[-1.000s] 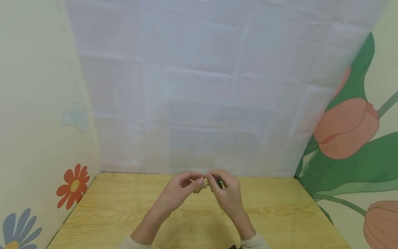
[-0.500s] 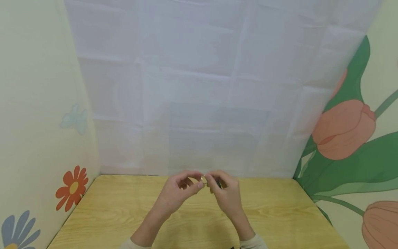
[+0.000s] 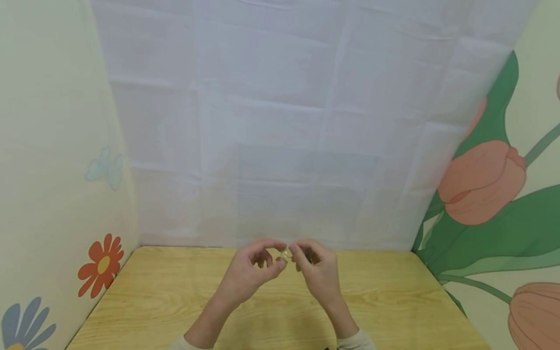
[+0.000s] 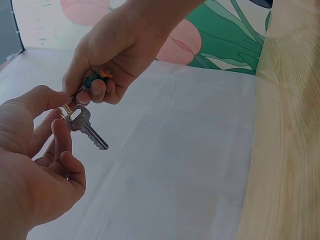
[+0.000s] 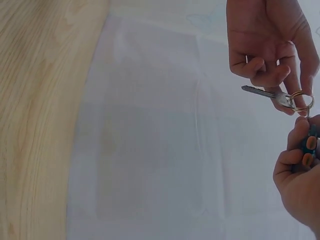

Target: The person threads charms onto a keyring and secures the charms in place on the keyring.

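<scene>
A pale wooden table fills the lower part of the head view, its grain running left to right, closed in on three sides like a booth. Nearest, two cream sleeve cuffs show at the bottom edge, and both forearms reach forward over the middle of the table. The left hand and right hand meet above the far half of the table, held in the air and not resting on the wood. Between them is a silver key on a gold key ring. The left hand pinches the head of the key and the ring between thumb and forefinger, its other fingers curled in. In the left wrist view the key's long axis runs on a slant, head up by the left thumb, toothed blade pointing down and away from the fingers; in the right wrist view the blade sticks out sideways, clear of the left palm. The right hand is curled tightly round a small dark teal and orange fob just beside the ring; how the fob joins the ring cannot be made out. Behind the hands a creased white cloth hangs as the back wall and meets the table's far edge. The left wall is cream with an orange daisy and a grey-blue flower low down, and the right wall carries large salmon tulips with green leaves.
</scene>
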Motion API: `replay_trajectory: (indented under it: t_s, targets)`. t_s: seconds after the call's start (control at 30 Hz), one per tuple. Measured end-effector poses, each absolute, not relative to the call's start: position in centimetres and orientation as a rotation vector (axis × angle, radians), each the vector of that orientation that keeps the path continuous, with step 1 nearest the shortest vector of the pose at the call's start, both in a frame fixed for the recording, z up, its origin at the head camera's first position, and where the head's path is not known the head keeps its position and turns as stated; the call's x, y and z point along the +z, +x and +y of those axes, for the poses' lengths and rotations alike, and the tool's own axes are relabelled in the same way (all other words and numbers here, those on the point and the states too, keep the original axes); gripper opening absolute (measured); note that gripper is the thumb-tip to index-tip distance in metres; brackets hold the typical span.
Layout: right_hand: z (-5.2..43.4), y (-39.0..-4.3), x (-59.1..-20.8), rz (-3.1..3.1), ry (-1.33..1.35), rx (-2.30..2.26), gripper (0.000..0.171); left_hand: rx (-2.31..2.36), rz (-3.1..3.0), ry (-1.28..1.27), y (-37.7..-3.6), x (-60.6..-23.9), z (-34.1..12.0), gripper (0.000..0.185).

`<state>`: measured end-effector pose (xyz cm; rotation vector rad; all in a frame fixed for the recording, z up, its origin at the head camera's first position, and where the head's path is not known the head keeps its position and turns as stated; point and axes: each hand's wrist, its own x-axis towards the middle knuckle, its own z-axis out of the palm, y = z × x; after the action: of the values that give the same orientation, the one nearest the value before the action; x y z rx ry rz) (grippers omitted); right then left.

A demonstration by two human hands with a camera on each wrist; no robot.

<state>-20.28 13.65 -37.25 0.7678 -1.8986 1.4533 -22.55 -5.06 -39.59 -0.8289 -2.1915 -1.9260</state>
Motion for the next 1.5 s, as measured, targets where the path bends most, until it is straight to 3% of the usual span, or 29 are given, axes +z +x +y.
replay_trajectory:
  t_s: [0.47,0.83,1.1,1.5]
  targets:
    - [13.7,-20.5,-37.3,-1.867,0.792,1.428,0.012,-2.083,-2.199,-0.839,-22.4,-39.7,-5.2,0.036]
    - [14.8,-22.9,-39.8,-1.781,1.000,1.275,0.020,-2.044,-2.323,-0.739,-22.5,-39.4,-5.6,0.033]
    - [15.0,-22.7,-39.7,-1.807,0.986,1.184,0.024,-2.039,-2.320,-0.894,-22.6,-39.5,-5.7,0.030]
    - [14.4,-21.7,-38.5,-1.783,1.012,1.164,0.024,-1.862,-2.271,-0.831,-22.3,-39.5,-5.6,0.024]
